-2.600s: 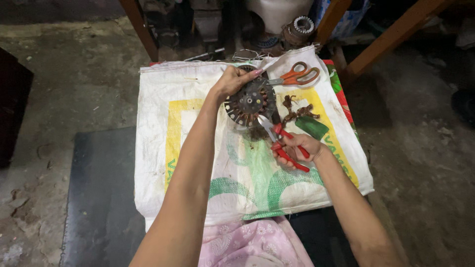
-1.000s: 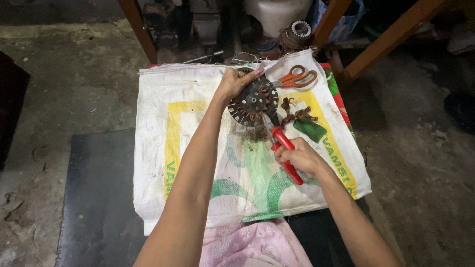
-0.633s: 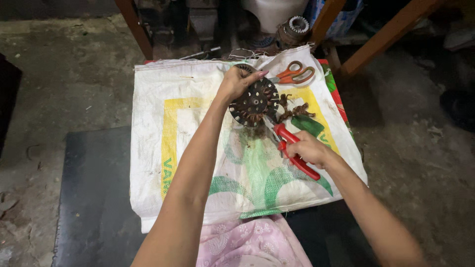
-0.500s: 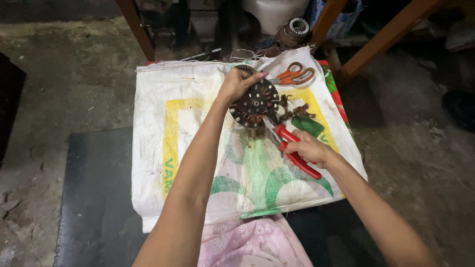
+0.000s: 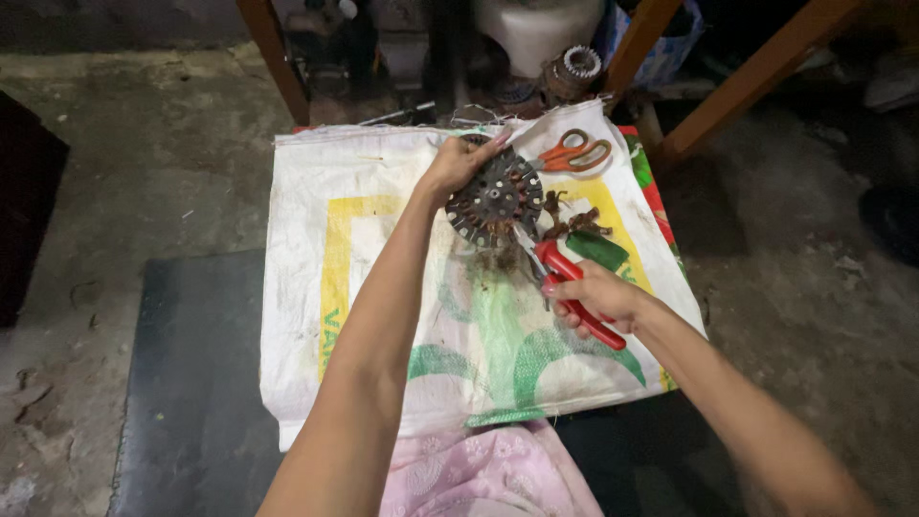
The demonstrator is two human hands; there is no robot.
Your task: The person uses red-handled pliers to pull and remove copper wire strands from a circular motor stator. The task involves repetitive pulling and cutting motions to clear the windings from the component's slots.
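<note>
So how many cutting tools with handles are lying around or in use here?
2. Red-handled cutters are in the right hand, by the round motor core; orange-handled scissors lie on the sack's far edge. Others may be hidden.

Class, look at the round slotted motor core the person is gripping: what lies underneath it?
Under the motor core lies a white woven sack with yellow and green print, spread flat. Dark debris shows just below the core. The left hand and the core itself cover the patch of sack directly beneath.
</note>
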